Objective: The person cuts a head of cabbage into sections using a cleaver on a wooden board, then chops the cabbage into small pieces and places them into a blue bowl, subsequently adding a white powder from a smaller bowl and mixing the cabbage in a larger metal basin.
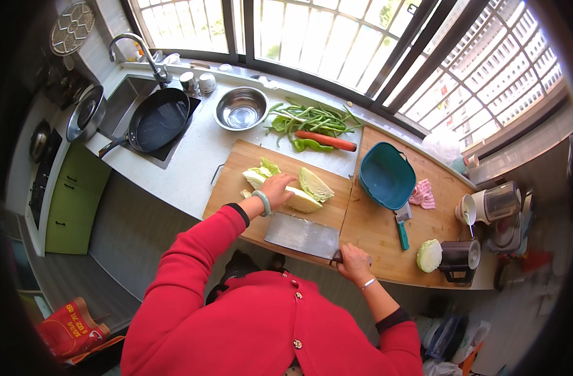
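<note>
My left hand, with a pale bangle at its wrist, is laid over a cut cabbage wedge and holds it on the wooden cutting board. The palm hides part of that wedge. Another cabbage wedge lies just beyond it, and loose cabbage leaves sit to the left. In my right hand is the dark handle of a cleaver. Its broad blade lies flat-looking along the board's near edge, on my side of the cabbage and apart from it.
Beyond the board lie green vegetables, a carrot and a steel bowl. Rightward are a teal basin, a green-handled knife and a cabbage piece. A frying pan rests over the sink.
</note>
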A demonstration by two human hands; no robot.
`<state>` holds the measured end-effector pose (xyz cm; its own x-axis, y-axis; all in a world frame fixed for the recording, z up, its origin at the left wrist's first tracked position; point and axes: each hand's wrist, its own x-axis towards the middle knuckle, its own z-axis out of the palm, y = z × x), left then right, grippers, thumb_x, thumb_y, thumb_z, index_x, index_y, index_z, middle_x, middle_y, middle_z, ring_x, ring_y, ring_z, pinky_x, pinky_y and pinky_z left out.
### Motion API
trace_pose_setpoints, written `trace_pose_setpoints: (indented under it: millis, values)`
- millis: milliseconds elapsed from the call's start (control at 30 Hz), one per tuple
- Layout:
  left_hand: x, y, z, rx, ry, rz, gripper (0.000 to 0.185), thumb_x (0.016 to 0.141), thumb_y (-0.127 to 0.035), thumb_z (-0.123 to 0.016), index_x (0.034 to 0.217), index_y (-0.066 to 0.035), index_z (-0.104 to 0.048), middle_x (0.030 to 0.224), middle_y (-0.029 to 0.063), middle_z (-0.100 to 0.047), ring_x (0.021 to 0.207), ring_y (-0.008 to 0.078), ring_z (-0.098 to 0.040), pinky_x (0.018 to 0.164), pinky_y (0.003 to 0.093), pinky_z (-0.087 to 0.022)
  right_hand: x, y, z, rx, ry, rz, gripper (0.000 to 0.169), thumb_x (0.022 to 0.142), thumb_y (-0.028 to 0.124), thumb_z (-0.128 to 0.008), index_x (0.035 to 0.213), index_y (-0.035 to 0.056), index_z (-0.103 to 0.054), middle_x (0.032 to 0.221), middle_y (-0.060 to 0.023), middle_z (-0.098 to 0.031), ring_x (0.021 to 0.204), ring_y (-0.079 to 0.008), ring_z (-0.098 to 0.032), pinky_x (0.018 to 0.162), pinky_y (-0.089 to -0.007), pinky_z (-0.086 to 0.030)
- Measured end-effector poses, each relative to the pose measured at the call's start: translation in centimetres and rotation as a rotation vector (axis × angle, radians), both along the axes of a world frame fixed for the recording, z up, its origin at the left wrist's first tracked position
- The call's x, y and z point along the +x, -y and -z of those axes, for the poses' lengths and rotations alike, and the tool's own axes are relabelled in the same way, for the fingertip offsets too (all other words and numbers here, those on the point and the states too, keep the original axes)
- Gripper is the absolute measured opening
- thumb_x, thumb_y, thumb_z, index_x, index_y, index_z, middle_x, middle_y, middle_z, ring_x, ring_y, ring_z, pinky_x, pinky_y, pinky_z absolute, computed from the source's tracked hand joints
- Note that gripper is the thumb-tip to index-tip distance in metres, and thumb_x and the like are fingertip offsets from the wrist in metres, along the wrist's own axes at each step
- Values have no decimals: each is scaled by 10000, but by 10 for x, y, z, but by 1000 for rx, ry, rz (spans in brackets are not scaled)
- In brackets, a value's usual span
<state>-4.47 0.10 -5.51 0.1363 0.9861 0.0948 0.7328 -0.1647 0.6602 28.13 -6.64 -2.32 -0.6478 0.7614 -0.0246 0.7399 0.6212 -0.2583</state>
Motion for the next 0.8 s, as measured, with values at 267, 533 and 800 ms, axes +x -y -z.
trace_pose_setpoints:
  millis: [267, 533, 800]
  values:
    - [0, -60, 42, -423, -224, 540, 585, 680, -329, -730, 1145, -27, -543, 1112, 193, -517, 1012, 340, -530, 865, 380, -435, 29, 45, -16, -105, -216, 471, 152, 613, 103, -620, 749, 75, -557, 690, -108, -532, 631, -324, -554, 541, -397, -439]
    - [-56, -56, 20, -483, -188, 699, 643, 701, -378, -718, 1220, -65, -502, 1062, 184, -513, 976, 351, -531, 850, 373, -435, -24, 50, 9, -211, -414, 861, 145, 661, 118, -623, 772, 47, -561, 698, -88, -567, 618, -250, -563, 560, -344, -454]
    - [-26, -88, -35, -114, -300, 692, 439, 765, -289, -651, 1132, -78, -534, 998, 131, -564, 966, 301, -544, 824, 392, -444, -62, 42, 25, -359, -785, 1110, 111, 745, 80, -625, 737, 27, -528, 576, -2, -511, 501, -82, -492, 469, -246, -398]
